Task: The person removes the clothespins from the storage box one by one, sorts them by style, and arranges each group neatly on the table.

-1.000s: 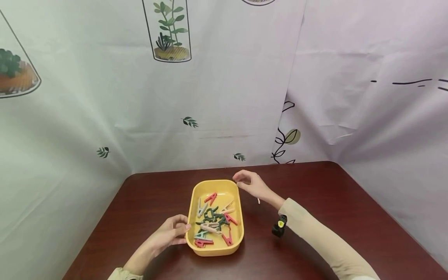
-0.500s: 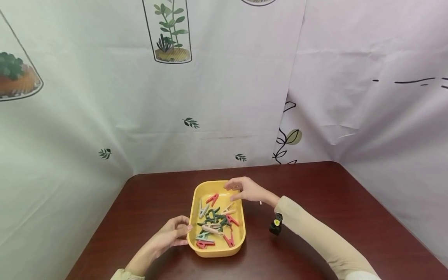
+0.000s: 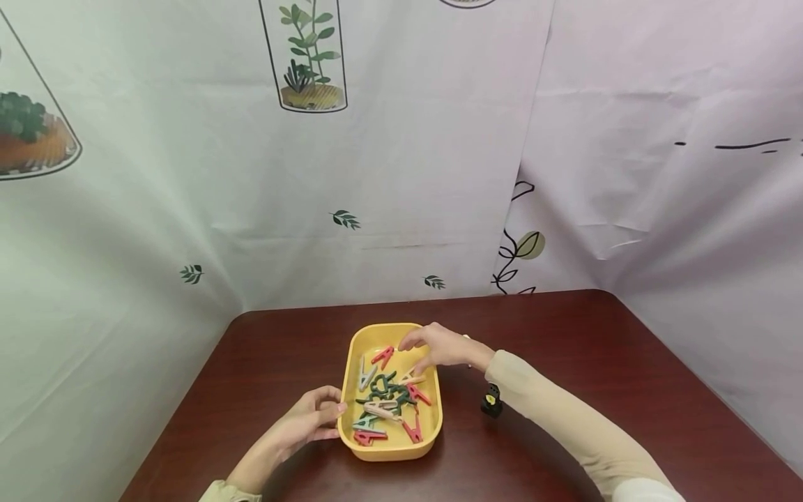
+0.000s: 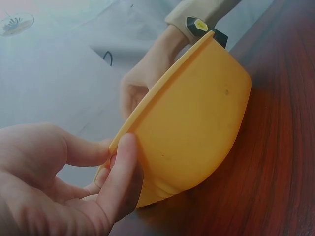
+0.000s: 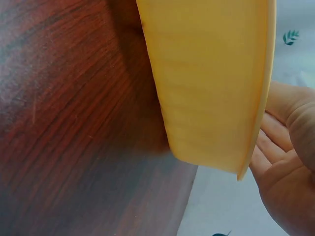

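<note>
A yellow plastic tray stands on the table, holding several clothespins. My left hand grips its left rim; in the left wrist view the thumb and fingers pinch the tray's edge. Over the far right corner, my right hand reaches across the rim with fingers parted. Its thumb is close to a peach clothespin; I cannot tell whether they touch. Nearby lie a red clothespin, a grey-blue clothespin and tangled dark green clips. The right wrist view hides the fingertips behind the tray wall.
The dark red-brown wooden table extends around the tray. Part of a small pale object shows beside my right wrist. A white printed cloth hangs behind and at both sides.
From beyond the tray's far right corner, my right hand has moved left and nearer, in over the tray. My left hand keeps its hold on the rim.
</note>
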The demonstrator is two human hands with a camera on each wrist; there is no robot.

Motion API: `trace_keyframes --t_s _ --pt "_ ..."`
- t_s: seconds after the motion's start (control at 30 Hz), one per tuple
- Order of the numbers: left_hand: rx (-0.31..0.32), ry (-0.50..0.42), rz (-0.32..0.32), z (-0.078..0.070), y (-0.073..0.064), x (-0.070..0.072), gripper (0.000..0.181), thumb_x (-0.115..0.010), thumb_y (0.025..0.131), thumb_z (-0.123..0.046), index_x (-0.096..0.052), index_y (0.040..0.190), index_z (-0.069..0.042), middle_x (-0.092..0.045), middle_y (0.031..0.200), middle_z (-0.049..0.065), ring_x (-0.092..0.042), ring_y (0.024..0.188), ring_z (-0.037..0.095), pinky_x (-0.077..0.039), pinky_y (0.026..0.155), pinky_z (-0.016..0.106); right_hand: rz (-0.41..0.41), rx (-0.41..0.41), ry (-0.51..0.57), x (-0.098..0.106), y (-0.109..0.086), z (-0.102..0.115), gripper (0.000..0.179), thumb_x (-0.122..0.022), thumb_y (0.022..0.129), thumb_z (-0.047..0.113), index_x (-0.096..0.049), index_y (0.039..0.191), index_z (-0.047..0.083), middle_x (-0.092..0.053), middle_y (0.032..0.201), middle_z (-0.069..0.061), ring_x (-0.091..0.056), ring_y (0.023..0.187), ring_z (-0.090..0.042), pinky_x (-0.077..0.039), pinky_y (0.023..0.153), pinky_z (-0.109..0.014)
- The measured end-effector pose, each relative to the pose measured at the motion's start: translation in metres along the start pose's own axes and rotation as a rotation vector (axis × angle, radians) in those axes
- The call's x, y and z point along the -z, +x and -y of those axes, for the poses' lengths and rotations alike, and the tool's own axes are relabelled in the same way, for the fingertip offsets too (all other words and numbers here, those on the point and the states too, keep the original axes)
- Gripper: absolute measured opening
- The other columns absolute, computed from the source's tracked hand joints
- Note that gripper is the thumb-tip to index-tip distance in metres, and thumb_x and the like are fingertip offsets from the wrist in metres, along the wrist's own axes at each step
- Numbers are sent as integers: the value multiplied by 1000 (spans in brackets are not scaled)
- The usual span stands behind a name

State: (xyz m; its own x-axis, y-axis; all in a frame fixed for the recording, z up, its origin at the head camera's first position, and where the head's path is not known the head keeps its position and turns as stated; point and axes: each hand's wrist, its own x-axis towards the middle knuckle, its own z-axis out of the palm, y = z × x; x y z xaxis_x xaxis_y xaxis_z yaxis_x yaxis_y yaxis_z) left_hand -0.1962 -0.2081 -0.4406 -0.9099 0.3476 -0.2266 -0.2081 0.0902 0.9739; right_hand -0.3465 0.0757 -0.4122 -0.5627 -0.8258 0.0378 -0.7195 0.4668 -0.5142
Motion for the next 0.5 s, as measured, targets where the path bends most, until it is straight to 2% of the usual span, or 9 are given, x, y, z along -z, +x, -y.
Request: trace_keyframes --t_s 0.3,0.5 --pt "-2 -5 8 0 0 1 30 -55 97 -15 -43 114 7 -61 95 4 -64 84 11 -57 72 25 105 45 -201 0 11 8 47 -82 76 16 -66 120 9 -68 117 -1 -62 107 -15 -51 92 -29" --pt "-3 -15 13 2 1 2 32 -55 97 -15 -42 115 8 -62 97 5 -65 88 13 -58 73 25 170 8 -274 -5 15 14 46 -84 73 11 -68 116 11 -69 113 0 -62 103 -13 -52 90 -26"
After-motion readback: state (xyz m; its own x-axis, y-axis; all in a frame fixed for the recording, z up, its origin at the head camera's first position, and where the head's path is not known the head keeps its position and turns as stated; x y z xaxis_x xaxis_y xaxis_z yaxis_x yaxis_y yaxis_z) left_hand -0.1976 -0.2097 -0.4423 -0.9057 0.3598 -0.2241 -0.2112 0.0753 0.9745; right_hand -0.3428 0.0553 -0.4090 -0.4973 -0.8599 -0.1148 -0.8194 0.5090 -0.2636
